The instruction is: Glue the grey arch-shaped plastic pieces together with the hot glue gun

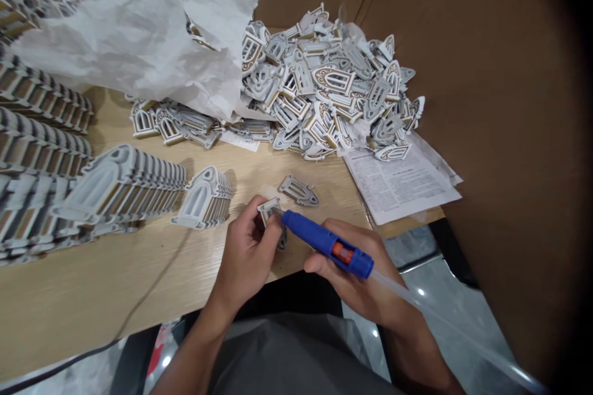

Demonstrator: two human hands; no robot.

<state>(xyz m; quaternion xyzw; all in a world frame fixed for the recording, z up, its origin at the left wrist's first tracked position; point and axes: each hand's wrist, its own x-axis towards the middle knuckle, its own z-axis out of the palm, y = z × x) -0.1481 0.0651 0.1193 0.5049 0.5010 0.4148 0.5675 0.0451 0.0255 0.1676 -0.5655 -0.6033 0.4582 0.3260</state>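
Note:
A small arched window-shaped piece (270, 208) is pinched between the thumb and fingers of my left hand (250, 253), above the table's front edge. My right hand (356, 259) is wrapped round a blue pen-like tool (308, 230) with a red part in its slot and a clear tube at its rear end. The tool's tip is at the piece, beside my left thumb; whether it touches is hidden. Just behind my hands, a grey arched piece (299, 190) lies flat on the wooden table (171, 278).
A large heap of white and gold pieces (333, 83) fills the back. Crumpled white paper (139, 37) covers part of it. Stacked rows of pieces (134, 182) and a shorter stack (204, 197) stand left. Printed sheets (398, 185) lie right. Brown cardboard (486, 74) rises behind.

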